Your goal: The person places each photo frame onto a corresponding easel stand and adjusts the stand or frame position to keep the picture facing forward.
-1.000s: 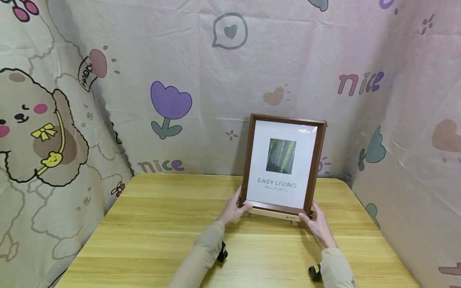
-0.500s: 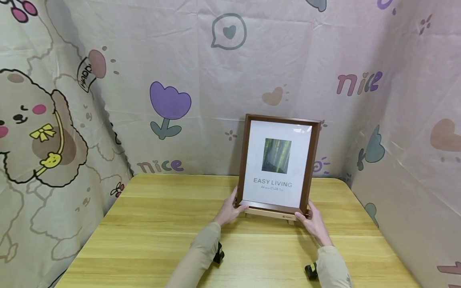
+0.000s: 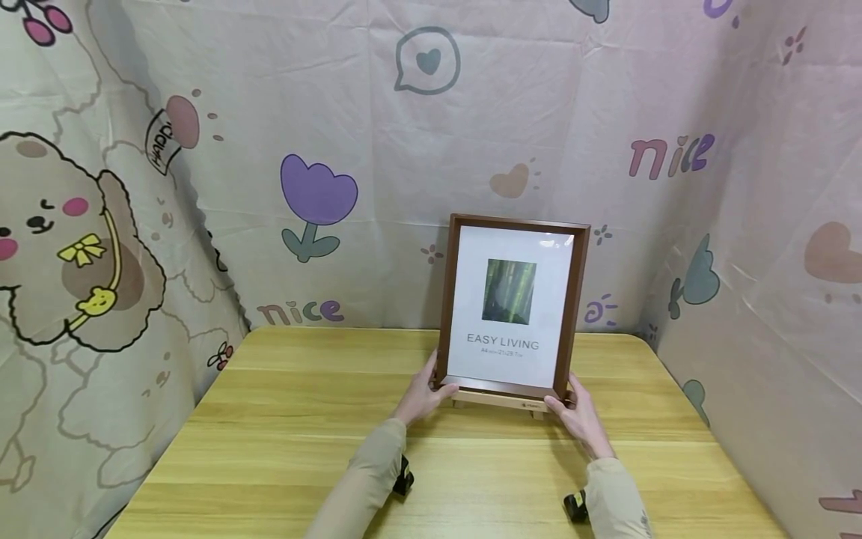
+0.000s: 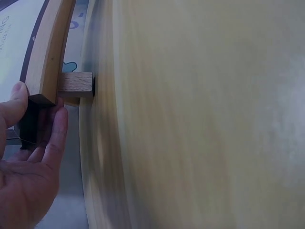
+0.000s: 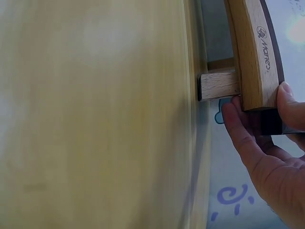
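Note:
A brown picture frame (image 3: 445, 299) with a white "EASY LIVING" sheet and a small green picture leans back, upright, on a wooden tabletop easel (image 3: 501, 402). At its lower left corner my left hand (image 3: 420, 395) grips the frame, thumb on the front and fingers behind. The right hand (image 3: 581, 421) holds the lower right corner the same way. In the left wrist view, the easel's ledge (image 4: 44, 71) and a stubby foot stand close to the fingertips. Lettering marks the ledge (image 5: 255, 62) in the right wrist view. The frame hides most of the easel.
The wooden table (image 3: 303, 419) extends to both sides and in front of the frame. A patterned cloth (image 3: 323, 112) hangs behind the table and along both sides. Black wrist cameras (image 3: 403, 477) sit at the cuffs.
Frame and easel have shifted a little to the left across the table, and both hands have moved with them. Their hold on the lower corners looks the same.

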Demonstrator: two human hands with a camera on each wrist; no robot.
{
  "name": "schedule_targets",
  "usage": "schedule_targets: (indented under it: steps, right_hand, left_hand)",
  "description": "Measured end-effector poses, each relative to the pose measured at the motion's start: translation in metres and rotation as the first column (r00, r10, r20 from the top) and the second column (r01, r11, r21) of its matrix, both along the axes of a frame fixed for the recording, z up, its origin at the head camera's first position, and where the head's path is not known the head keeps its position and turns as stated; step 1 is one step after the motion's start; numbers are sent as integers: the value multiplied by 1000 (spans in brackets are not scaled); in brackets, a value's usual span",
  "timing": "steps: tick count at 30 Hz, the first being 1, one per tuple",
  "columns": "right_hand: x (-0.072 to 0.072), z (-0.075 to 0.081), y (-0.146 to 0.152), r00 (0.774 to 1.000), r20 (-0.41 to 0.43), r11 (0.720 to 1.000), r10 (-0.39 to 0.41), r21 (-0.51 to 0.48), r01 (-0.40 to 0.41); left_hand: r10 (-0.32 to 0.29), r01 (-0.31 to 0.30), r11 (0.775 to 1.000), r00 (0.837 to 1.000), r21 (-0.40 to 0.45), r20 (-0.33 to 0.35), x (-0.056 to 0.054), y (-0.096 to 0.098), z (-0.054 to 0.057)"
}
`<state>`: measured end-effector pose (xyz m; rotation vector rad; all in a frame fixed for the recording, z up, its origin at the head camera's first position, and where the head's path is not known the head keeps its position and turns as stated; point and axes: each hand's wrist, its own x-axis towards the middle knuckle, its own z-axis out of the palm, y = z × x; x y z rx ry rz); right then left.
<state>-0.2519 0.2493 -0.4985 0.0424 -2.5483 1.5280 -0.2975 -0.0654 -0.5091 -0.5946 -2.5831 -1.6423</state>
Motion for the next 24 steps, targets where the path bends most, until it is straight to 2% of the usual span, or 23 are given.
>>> schedule_targets:
  steps: [6,12,24]
  right_hand:
    - [-1,-1,-2,1000,-4,1000,7,-6,-7]
    - [-2,-1,-5,999,27,1000,16,-19,-16]
    - [-5,0,-14,999,45,1000,22,-16,-21]
  left_hand:
    - [22,-22,1000,1000,-10,21,2,-3,-1]
    - [26,-26,1000,1000,-17,10,2,-7,-1]
    - [71,-70,996,997,-59,4,3,-16,-3]
